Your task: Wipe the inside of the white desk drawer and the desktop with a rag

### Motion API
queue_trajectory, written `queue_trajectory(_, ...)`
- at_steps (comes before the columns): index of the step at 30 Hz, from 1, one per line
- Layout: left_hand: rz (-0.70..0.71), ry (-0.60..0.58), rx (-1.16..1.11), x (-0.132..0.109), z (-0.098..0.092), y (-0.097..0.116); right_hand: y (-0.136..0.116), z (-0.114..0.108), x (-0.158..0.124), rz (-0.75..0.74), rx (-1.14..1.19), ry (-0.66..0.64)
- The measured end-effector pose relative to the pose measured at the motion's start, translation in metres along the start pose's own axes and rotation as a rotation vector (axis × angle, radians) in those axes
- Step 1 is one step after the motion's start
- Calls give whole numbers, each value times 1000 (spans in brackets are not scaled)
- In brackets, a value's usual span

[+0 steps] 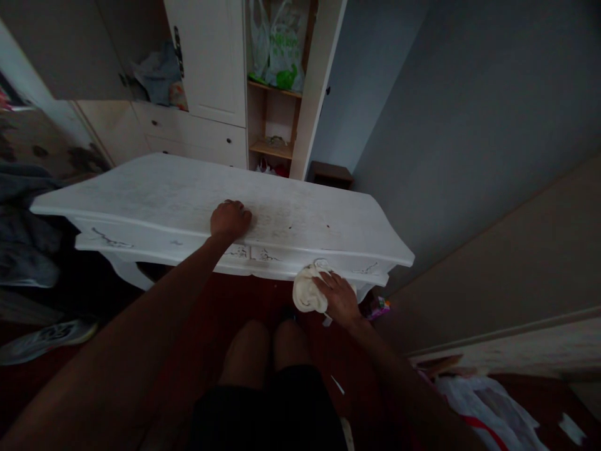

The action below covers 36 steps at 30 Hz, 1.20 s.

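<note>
A white table (154,194) with carved trim stands in front of me. My left hand (230,219) rests on its top near the front edge, fingers curled down onto the surface, holding nothing that I can see. My right hand (339,295) presses a crumpled white cloth (307,292) against the table's front apron, near the right corner, with the fingers wrapped over the cloth. My bare knees (265,351) show below the table edge.
A white wardrobe (211,62) with open shelves and hanging plastic bags (277,50) stands behind the table. A grey wall (469,113) runs along the right. A shoe (47,338) lies on the dark red floor at left, a plastic bag (488,407) at lower right.
</note>
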<state>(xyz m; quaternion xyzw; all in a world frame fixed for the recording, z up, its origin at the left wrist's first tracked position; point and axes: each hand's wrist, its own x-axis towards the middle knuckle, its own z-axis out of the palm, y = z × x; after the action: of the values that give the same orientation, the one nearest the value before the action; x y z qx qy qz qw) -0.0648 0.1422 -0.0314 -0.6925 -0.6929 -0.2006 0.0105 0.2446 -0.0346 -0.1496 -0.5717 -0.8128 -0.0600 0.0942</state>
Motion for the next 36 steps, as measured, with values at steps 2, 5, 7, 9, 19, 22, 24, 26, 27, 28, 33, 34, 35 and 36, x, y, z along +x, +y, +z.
queue_trajectory(2,5,7,7,1,1,0,19,-2,-10,34,-16,18)
queue_trajectory(5,1,0,24,1,1,-1,50,-9,-27,112,-52,60)
queue_trajectory(7,0,-9,38,1,1,-1,69,-15,-39,165,-69,101)
queue_trajectory(9,12,-9,47,1,1,-1,85,-20,-50,218,-60,165)
queue_trajectory(19,11,1,32,0,1,-1,103,-17,-65,519,137,444)
queue_trajectory(22,6,1,17,0,-1,0,91,-3,-61,491,181,338)
queue_trajectory(24,-3,-7,15,0,-2,0,80,6,-58,502,201,288)
queue_trajectory(26,-6,-15,17,0,-2,0,66,14,-53,529,253,286)
queue_trajectory(27,-5,-18,17,0,-3,1,60,17,-51,532,296,290)
queue_trajectory(28,-3,-20,15,0,-3,1,53,19,-48,523,345,288)
queue_trajectory(33,9,-24,25,0,-3,1,19,19,-33,462,532,245)
queue_trajectory(34,9,-22,30,0,-3,1,12,16,-29,446,557,243)
queue_trajectory(35,8,-20,35,0,-2,1,5,13,-24,424,579,242)
queue_trajectory(36,7,-17,36,0,-2,1,-3,9,-19,396,594,239)
